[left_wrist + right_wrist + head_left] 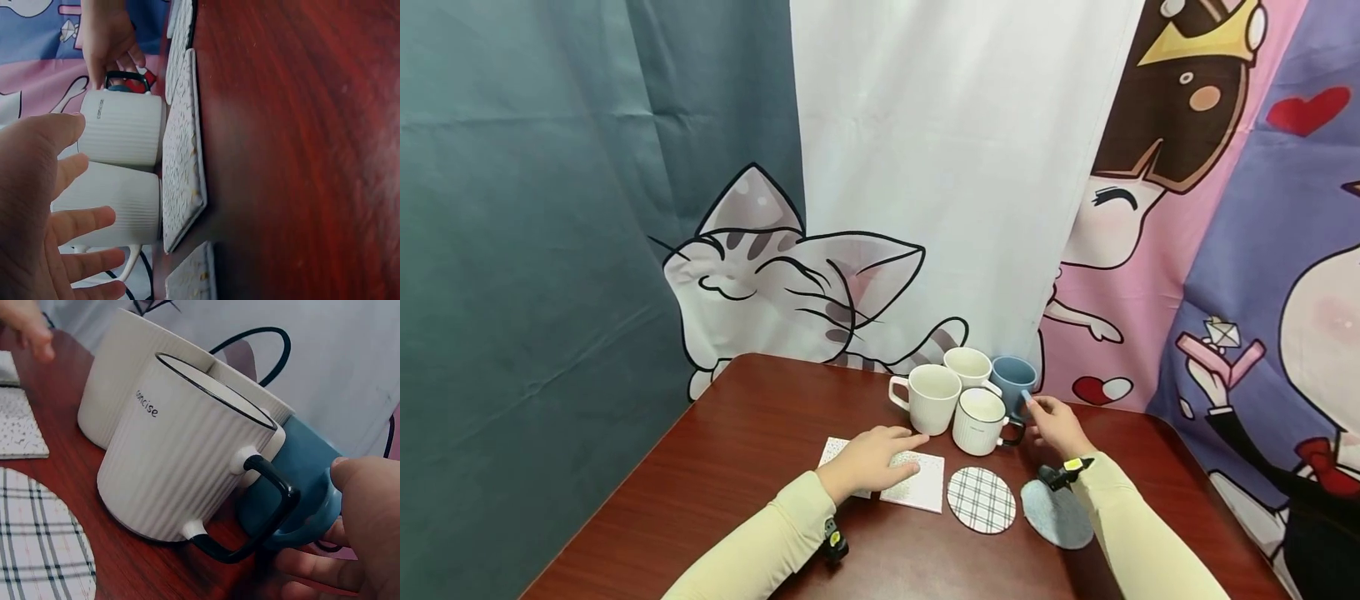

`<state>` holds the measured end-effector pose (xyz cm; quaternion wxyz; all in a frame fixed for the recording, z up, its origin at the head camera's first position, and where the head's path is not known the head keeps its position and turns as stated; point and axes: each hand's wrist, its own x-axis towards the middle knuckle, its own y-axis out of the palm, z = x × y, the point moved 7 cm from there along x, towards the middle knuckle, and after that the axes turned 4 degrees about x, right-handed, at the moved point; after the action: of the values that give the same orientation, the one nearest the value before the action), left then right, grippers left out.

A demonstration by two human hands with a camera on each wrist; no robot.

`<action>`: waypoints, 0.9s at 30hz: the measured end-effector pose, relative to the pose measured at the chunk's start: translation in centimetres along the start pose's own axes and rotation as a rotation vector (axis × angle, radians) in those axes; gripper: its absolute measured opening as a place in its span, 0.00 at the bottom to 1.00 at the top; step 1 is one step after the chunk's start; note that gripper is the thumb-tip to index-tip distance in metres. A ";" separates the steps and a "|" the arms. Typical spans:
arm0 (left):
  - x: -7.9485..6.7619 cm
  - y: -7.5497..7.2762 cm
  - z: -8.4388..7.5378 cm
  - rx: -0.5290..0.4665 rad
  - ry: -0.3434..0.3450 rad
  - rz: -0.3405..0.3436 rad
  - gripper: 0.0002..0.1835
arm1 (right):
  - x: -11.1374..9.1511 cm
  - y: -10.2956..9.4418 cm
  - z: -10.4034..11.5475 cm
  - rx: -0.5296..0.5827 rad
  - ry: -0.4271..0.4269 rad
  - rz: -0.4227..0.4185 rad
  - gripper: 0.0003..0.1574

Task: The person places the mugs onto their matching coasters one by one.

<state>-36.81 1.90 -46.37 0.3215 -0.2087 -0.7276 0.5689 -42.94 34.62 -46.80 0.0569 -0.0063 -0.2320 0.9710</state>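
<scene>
At the right of a cluster of mugs, my right hand (1060, 427) pinches the handle (325, 519) of a blue mug (1013, 375), thumb on top and fingers behind. Just in front is a white ribbed mug (979, 427) with a black rim and black handle. A larger white mug (934, 400) stands left of it, and a cream mug (966, 365) behind. My left hand (872, 458) hovers with fingers spread, holding nothing, over two speckled square coasters (925, 493). It partly hides them in the head view.
On the brown table (700, 500), a plaid round coaster (981, 500) lies right of the square ones. A grey round coaster (1052, 515) is partly under my right forearm in the head view. A printed curtain (955, 167) hangs close behind the mugs.
</scene>
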 end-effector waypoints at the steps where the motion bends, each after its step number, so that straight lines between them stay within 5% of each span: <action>1: -0.1 0.2 -0.1 0.002 -0.001 0.006 0.28 | 0.1 0.2 -0.2 0.013 0.013 0.011 0.32; 15: -0.4 2.2 -1.4 0.019 0.004 0.062 0.28 | 1.8 1.7 -1.2 0.147 0.124 0.074 0.36; 27: -0.7 2.7 -1.0 -0.067 -0.016 0.051 0.28 | 3.0 2.1 -1.4 0.221 0.163 0.101 0.30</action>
<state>-35.79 2.91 -49.01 0.2939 -0.2333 -0.7433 0.5538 -46.04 33.79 -48.97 0.0272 -0.0905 -0.1175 0.9886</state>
